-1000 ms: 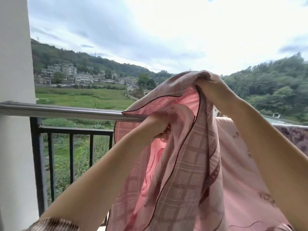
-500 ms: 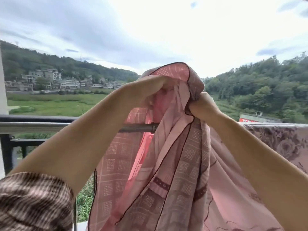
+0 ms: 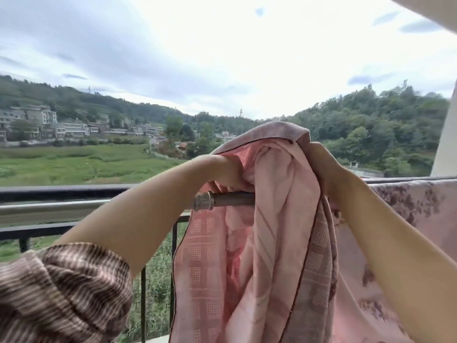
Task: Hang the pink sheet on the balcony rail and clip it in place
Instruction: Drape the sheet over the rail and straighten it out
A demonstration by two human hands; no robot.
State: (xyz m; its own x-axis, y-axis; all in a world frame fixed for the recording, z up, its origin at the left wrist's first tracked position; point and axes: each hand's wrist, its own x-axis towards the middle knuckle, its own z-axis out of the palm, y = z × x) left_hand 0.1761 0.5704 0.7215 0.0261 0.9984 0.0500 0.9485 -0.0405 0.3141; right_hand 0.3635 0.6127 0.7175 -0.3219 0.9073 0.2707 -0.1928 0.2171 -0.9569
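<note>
Two hands hold the pink sheet (image 3: 274, 219), a thin cloth with a checked border and dark piping, bunched up above the round metal balcony rail (image 3: 230, 199). The left hand (image 3: 228, 170) is bent at the wrist and buried in the folds on the left of the bunch. The right hand (image 3: 324, 167) holds the top hem from the other side. Both carry cloth, so both are gripping it, though fabric hides the fingers themselves.

A second ago the left hand was down at rail level and only the right was raised. It has since climbed to the same height, and the hands, almost touching half a second ago, have drawn slightly apart. The view has also swung right, so a pipe coupling (image 3: 204, 201) on the rail now shows at the cloth's left edge.

The rail passes in front of the checked left panel and vanishes behind the middle folds, so the sheet seems to straddle it already. A floral pink stretch (image 3: 410, 201) lies over the rail to the right; whether it is the same cloth I cannot tell. I judge the lift done, with spreading the bunch along the rail next. No clip is in view, so clipping is not yet begun
</note>
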